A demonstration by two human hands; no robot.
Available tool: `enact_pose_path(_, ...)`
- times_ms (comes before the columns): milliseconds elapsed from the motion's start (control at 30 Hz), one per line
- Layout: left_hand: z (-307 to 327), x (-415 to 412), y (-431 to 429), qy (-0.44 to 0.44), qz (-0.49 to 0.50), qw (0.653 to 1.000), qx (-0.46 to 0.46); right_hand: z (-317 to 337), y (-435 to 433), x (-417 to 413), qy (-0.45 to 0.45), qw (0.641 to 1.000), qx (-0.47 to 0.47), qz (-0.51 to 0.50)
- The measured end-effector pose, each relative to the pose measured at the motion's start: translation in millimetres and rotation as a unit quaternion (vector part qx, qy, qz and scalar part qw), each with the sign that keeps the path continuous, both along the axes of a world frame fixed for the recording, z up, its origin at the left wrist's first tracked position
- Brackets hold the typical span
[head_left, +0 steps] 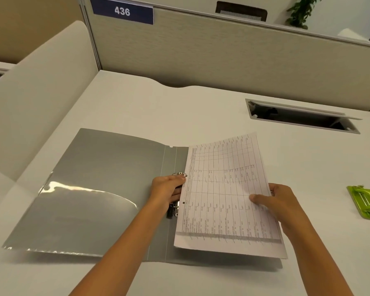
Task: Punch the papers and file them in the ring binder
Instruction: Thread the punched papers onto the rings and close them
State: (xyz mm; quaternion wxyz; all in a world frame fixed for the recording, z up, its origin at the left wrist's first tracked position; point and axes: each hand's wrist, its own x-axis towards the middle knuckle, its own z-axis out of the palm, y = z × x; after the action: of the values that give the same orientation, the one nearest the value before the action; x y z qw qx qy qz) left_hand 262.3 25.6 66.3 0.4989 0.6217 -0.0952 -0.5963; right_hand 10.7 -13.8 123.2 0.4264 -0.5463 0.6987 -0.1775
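A grey ring binder point(98, 189) lies open on the white desk, its left cover bearing a clear pocket. The metal ring mechanism point(176, 207) sits at the spine. A stack of printed table papers point(222, 199) rests over the binder's right half, its punched left edge at the rings. My left hand point(169, 189) is on the ring mechanism and touches the papers' left edge; whether it grips anything is unclear. My right hand point(280, 201) pinches the papers' right edge, thumb on top. A green hole punch point(366, 201) lies at the far right.
An open cable slot point(301, 116) is set into the desk point(201, 112) at the back right. A beige partition point(222, 54) with a blue "436" sign point(122, 11) stands behind, and a curved divider point(41, 99) rises at the left.
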Motion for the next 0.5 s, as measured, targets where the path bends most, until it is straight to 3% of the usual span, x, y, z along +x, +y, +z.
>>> enact_pose_path(200,2.2,-3.0,2.6,-0.189,-0.079,0.979,-0.003,-4.8,-0.4,-2.0,0.006,1.0,0.0,0.003)
enact_pose_path(500,12.0,-1.3,8.6,-0.263,-0.143,0.954,-0.009,-8.9,-0.3,-4.7,0.005,1.0,0.006,0.004)
